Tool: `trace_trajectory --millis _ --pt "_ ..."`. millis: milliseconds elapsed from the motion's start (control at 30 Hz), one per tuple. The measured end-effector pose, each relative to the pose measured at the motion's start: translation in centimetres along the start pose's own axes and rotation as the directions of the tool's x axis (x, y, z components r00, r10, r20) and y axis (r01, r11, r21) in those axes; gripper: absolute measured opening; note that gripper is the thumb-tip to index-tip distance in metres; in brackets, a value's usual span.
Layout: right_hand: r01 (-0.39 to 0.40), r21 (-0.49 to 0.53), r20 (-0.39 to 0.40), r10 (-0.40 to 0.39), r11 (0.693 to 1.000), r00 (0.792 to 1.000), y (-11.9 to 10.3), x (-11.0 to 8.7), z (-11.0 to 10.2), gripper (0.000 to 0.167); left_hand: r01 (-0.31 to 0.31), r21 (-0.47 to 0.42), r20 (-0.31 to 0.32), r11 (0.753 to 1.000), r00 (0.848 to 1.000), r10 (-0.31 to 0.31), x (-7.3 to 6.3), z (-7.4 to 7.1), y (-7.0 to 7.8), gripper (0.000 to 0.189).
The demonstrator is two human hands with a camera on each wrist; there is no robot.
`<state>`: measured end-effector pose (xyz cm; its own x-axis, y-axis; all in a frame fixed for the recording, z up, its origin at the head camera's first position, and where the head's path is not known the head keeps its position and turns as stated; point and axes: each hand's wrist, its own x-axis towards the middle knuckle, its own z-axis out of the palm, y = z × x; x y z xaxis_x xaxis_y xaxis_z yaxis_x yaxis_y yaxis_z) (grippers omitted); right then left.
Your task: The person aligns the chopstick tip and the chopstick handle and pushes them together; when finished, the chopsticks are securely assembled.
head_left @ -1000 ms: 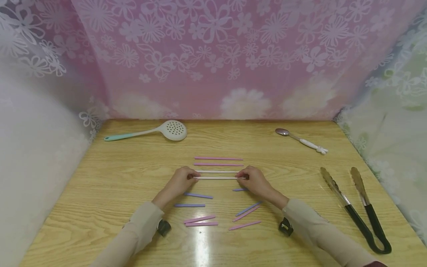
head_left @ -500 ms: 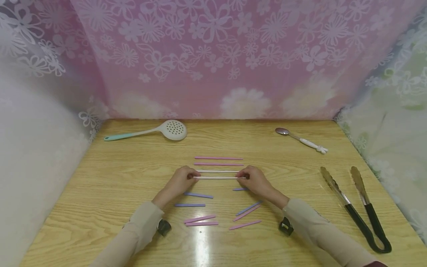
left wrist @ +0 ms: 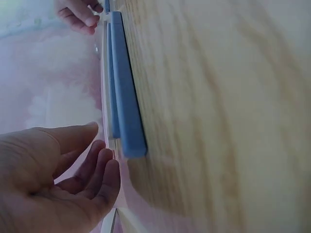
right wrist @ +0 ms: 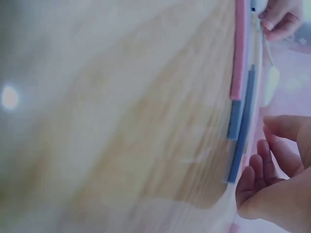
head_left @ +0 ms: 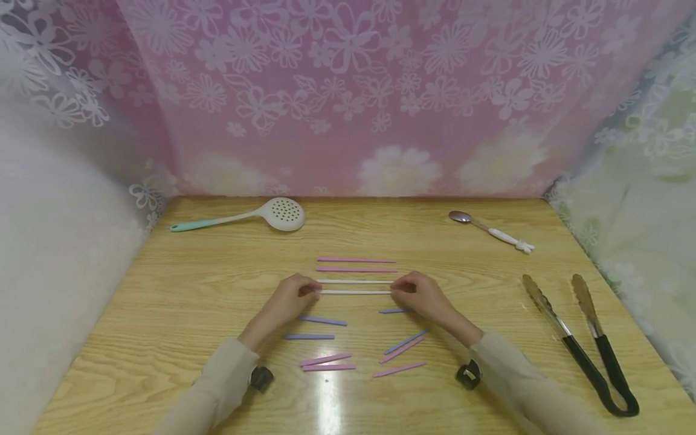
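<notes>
Two slim white sticks (head_left: pixel 356 292) lie side by side across the middle of the table in the head view. My left hand (head_left: pixel 293 297) is at their left ends, my right hand (head_left: pixel 423 296) at their right ends. In the left wrist view, the left thumb and fingers (left wrist: pixel 111 179) stand apart, nothing between them. The right thumb and fingers (right wrist: pixel 257 170) are likewise parted and loosely bent. Behind the white pair lie two longer pink sticks (head_left: pixel 356 270). Shorter blue sticks (head_left: pixel 309 336) are just in front of the left hand, with another blue stick (head_left: pixel 406 342) below the right.
Several short pink sticks (head_left: pixel 328 367) lie nearer the front. A slotted skimmer (head_left: pixel 285 214) rests at back left, a spoon (head_left: pixel 502 234) at back right. Black-handled tongs (head_left: pixel 600 356) lie spread on the right. A pink floral curtain (head_left: pixel 359 121) borders the far table edge.
Both hands have let go of the white sticks and drawn slightly outward, exposing more of the right ends. The sticks lie where they were.
</notes>
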<state>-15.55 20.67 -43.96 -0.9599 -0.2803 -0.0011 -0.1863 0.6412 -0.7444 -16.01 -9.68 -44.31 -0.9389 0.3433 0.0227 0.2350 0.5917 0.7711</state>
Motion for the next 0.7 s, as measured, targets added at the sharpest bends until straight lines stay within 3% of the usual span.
trace_trajectory --millis 167,333,467,700 --pt "-0.018 -0.001 0.019 0.018 1.000 1.000 0.1 -0.8 -0.6 0.015 0.000 -0.012 0.030 1.000 1.000 0.001 -0.9 -0.5 -0.5 0.016" --pt "-0.026 -0.025 0.040 0.027 0.999 0.999 0.4 -1.7 -1.0 0.016 -0.028 -0.064 0.114 0.998 0.993 0.035 -2.0 -0.8 -0.8 0.020" --pt "-0.009 -0.065 0.068 0.013 0.998 0.998 0.5 -2.2 -1.3 0.018 -0.056 -0.111 0.187 0.992 0.979 0.076 -2.5 -0.8 -1.0 0.025" --pt "0.058 -0.078 0.116 -0.049 0.995 0.992 1.0 -2.5 -1.2 0.016 -0.108 -0.083 0.278 0.991 0.952 0.127 -2.5 -0.5 -1.1 0.025"
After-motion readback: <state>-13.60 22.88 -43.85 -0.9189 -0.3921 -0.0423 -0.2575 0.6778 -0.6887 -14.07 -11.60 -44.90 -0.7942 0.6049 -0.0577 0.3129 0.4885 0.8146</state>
